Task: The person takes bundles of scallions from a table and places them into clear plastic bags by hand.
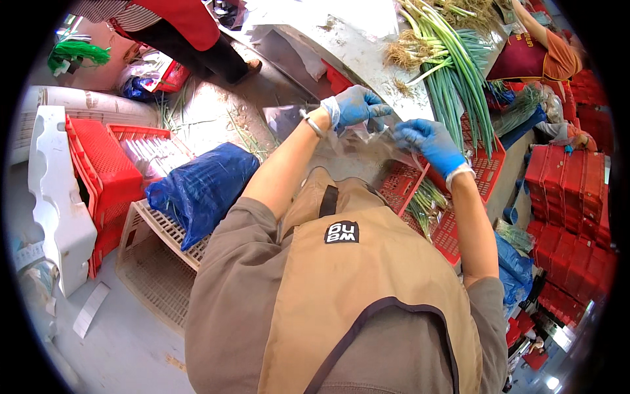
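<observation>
A thin clear plastic bag (366,147) is stretched between my two gloved hands, in front of my apron. My left hand (358,109), in a blue glove, grips its left side with fingers curled. Pinched in the fingers of my right hand (429,144), also in a blue glove, is the bag's other side. No contents show in the bag. Just beyond my right hand, a heap of green onions (450,83) lies on the worktable (339,34), roots towards the left and green tops drooping over the edge.
Red plastic crates (448,236) with bundled green onions stand low at my right. A blue plastic bag (204,172) rests on a beige crate (152,268) at left. One person (197,24) stands across at upper left, another (531,54) at upper right. Red crates (566,187) are stacked far right.
</observation>
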### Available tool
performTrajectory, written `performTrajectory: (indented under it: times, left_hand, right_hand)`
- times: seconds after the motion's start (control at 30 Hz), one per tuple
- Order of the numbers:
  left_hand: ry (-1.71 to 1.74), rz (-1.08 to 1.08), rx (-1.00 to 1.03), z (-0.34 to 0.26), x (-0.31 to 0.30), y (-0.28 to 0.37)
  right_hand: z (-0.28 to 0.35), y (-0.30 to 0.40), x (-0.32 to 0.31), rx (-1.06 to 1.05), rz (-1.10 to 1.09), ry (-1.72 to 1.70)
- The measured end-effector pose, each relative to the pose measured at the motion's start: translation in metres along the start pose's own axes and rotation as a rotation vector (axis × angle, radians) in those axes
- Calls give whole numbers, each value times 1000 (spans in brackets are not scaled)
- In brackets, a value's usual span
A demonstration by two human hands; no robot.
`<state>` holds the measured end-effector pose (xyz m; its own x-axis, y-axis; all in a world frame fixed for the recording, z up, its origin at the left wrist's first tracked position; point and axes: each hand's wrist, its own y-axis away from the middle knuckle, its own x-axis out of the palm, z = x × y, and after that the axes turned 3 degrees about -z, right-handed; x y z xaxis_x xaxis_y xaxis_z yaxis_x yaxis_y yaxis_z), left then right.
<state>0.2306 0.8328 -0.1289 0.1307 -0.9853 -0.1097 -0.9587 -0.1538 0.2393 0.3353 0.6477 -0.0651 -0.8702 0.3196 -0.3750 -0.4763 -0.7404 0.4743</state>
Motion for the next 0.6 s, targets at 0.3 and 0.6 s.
performTrajectory:
  times: [0.3, 0.6]
  left_hand:
    - [-90, -560, 83, 10, 31, 24]
    - [124, -459, -103, 46, 14, 21]
  right_hand:
    - [-31, -26, 29, 104, -92, -670]
    - [-27, -40, 48, 114, -222, -519]
